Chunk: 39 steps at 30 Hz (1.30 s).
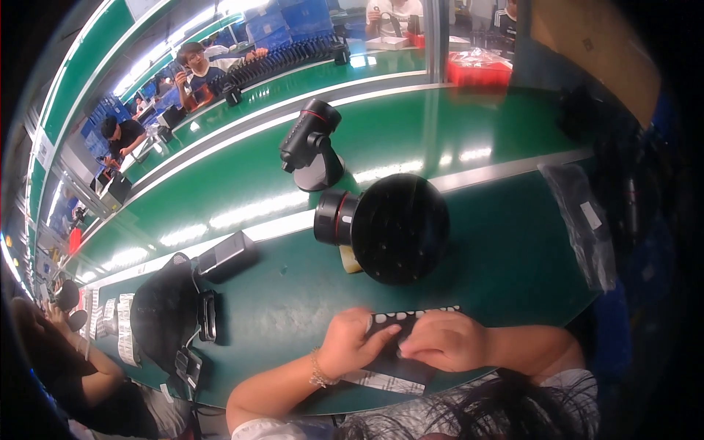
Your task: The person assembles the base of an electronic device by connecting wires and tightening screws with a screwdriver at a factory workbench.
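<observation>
A dark sheet (pixel 380 359) with a row of pale round pieces along its far edge lies low in front of me. My left hand (pixel 352 343) grips its left side, thumb laid across the front. On the sheet's right part, my right hand (pixel 446 342) is closed with its fingertips pinched together; whatever they hold is too small to make out. Just beyond my hands a black device lies tipped over, its round disc base (pixel 402 229) toward me and its red-ringed cylindrical head (pixel 334 218) to the left. A yellowish block (pixel 350 259) shows under it.
A similar device (pixel 314 150) stands on the green belt beyond. To the left are a black bag (pixel 165 312), a dark box (pixel 229 257) and white label strips (pixel 126 330). A clear plastic bag (pixel 579 224) lies right. A co-worker's arm (pixel 99 378) is at far left.
</observation>
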Available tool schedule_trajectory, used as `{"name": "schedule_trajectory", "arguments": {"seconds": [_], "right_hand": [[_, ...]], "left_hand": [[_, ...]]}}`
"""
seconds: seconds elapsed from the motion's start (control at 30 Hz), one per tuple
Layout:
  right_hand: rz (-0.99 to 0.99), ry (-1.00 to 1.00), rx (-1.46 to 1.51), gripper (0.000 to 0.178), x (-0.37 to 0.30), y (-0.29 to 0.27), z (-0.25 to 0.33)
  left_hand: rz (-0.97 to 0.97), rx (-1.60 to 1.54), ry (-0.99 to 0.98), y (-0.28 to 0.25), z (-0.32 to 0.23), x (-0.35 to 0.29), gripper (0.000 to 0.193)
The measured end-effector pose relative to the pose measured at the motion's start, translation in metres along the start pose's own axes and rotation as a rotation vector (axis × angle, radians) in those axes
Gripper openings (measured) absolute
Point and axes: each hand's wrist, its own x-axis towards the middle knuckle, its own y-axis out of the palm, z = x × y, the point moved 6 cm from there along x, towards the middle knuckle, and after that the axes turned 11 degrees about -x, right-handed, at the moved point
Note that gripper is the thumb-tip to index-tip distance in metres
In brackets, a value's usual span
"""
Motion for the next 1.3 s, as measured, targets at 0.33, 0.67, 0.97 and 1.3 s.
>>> {"name": "schedule_trajectory", "arguments": {"seconds": [0.33,0.67,0.97,1.3], "right_hand": [[-0.225,0.223,0.248,0.068,0.079,-0.063,-0.060],[-0.304,0.310,0.339,0.065,0.102,-0.055,-0.083],[-0.355,-0.129,-0.602,0.057,0.101,-0.049,-0.041],[-0.275,0.072,-0.166,0.049,0.067,-0.048,-0.039]], "left_hand": [[-0.005,0.249,0.436,-0.006,-0.032,0.004,0.033],[0.024,0.378,0.402,-0.015,-0.013,0.015,0.040],[-0.009,0.347,0.225,-0.015,0.000,0.016,0.060],[-0.110,0.299,0.162,-0.019,0.001,0.017,0.059]]}}
